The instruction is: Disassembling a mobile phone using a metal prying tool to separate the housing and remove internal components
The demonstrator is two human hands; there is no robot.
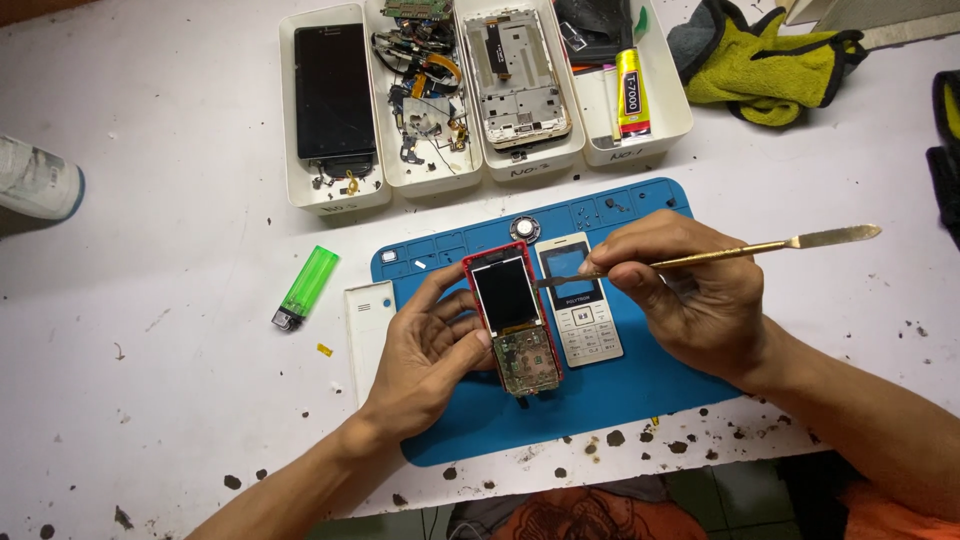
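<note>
Left hand [425, 355] gripped an opened red-framed phone [510, 318], fingers curled round its left edge with thumb on the lower part, dark screen and bare circuit board facing up over the blue work mat [620, 390]. Right hand [690, 295] pinched a thin metal spudger [720, 255] between thumb and fingers, blade tip meeting the phone's right edge just beyond the left fingertips, with a white keypad front cover [582, 312] lying between both hands. Past the fingers: white back cover [368, 325] and green lighter [308, 286] to the left, four white parts trays [640, 140] and a yellow-green glove [765, 60] farthest off.
</note>
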